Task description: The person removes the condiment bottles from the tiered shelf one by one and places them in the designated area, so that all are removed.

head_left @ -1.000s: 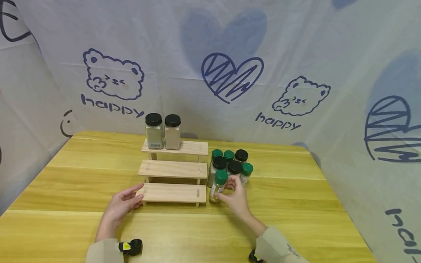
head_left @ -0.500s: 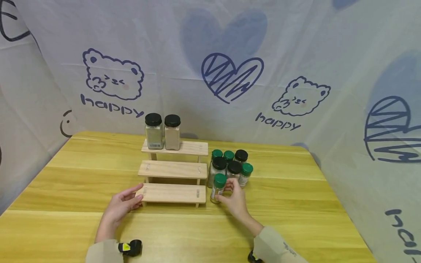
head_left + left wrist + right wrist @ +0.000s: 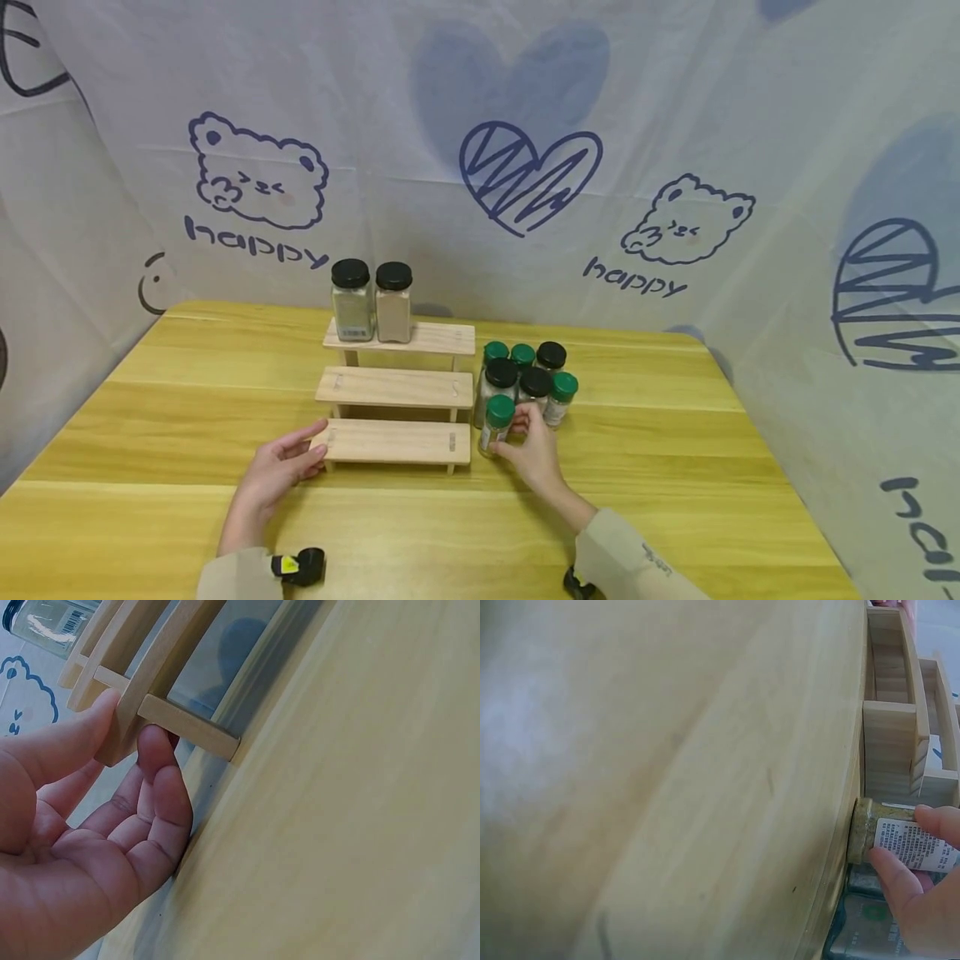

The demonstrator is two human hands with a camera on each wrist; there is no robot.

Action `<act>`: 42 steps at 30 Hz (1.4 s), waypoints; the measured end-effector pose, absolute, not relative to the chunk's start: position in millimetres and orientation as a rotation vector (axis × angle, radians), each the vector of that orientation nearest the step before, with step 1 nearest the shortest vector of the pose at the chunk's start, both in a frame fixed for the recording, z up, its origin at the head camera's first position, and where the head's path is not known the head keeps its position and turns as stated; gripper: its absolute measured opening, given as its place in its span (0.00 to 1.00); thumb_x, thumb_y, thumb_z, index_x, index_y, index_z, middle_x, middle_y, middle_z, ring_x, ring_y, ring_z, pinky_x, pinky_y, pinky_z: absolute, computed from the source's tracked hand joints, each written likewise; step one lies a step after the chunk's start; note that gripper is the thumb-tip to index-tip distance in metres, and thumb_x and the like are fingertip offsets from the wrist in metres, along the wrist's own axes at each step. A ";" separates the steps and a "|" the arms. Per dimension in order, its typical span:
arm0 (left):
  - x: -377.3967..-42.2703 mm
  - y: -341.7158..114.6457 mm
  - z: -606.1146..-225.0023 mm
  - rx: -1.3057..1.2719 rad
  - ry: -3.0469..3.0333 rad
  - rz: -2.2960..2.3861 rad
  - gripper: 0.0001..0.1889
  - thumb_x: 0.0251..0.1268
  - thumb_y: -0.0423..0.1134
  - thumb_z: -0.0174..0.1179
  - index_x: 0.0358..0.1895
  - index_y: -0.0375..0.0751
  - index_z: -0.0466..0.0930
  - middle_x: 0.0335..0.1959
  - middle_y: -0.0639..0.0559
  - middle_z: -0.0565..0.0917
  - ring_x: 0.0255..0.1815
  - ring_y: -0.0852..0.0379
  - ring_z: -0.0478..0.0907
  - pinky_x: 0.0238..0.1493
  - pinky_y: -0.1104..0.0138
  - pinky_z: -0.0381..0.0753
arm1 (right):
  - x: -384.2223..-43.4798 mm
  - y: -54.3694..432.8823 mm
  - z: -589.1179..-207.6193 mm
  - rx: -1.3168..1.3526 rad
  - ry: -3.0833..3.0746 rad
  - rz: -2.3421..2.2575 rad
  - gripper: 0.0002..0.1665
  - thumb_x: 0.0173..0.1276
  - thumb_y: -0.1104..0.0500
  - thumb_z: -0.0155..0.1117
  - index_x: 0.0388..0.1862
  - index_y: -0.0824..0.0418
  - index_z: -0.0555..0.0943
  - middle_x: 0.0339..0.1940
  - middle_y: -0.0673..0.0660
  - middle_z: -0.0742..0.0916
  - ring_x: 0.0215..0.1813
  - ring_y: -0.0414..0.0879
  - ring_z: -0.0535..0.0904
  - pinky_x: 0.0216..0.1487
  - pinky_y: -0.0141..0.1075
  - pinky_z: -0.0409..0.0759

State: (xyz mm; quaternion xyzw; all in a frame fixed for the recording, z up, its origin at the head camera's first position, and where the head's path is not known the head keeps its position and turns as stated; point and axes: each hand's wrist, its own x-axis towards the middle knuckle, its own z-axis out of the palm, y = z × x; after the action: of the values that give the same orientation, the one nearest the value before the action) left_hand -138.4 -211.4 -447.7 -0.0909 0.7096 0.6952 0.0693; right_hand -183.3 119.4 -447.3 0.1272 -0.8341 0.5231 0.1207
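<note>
My left hand (image 3: 276,468) grips the left end of the lowest step of a three-tier wooden rack (image 3: 393,439). In the left wrist view, the thumb lies on the board's top and a finger (image 3: 156,750) is under it. My right hand (image 3: 538,454) holds a small green-capped spice jar (image 3: 500,411) just right of that step. The right wrist view shows its printed label (image 3: 911,841) between thumb and finger, with the jar's base at or very near the tabletop. Two black-capped spice jars (image 3: 352,310) stand on the left of the top step.
Behind the held jar, several more jars with black caps (image 3: 501,372) and green caps (image 3: 564,386) stand close together on the wooden table (image 3: 660,467), right of the rack. A printed cloth (image 3: 450,217) hangs behind the table.
The right hand, with the green-capped jar, has come down slightly toward the viewer, then shifted a little back. The left hand and the rack stay in place.
</note>
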 end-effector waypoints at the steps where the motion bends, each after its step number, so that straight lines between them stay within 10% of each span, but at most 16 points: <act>1: -138.4 -211.1 -447.1 -0.275 2.135 2.092 0.27 0.60 0.34 0.57 0.62 0.32 0.61 0.34 0.53 0.77 0.33 0.60 0.76 0.37 0.69 0.77 | -183.4 118.9 -446.4 0.355 -2.453 1.518 0.27 0.40 0.73 0.72 0.39 0.70 0.69 0.35 0.61 0.79 0.37 0.55 0.76 0.41 0.44 0.76; 29: -138.8 -210.9 -448.0 -0.301 2.123 2.099 0.27 0.59 0.35 0.58 0.62 0.33 0.62 0.35 0.53 0.78 0.33 0.60 0.76 0.37 0.69 0.77 | -164.6 125.3 -434.7 0.239 -2.490 1.669 0.27 0.48 0.70 0.69 0.45 0.76 0.68 0.36 0.66 0.78 0.38 0.58 0.75 0.40 0.40 0.76; 42: -138.8 -210.7 -447.3 -0.293 2.121 2.099 0.28 0.59 0.35 0.58 0.62 0.33 0.62 0.35 0.52 0.78 0.33 0.60 0.76 0.37 0.69 0.77 | -151.8 122.1 -421.4 0.306 -2.458 1.717 0.11 0.50 0.73 0.65 0.33 0.75 0.76 0.30 0.65 0.82 0.33 0.53 0.78 0.30 0.28 0.77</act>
State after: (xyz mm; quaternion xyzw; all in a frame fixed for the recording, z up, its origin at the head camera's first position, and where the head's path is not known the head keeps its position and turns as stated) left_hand -138.8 -210.7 -447.3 -0.0975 0.7055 0.6983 0.0714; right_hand -151.8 122.1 -421.4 0.1012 -0.8139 0.5685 0.0640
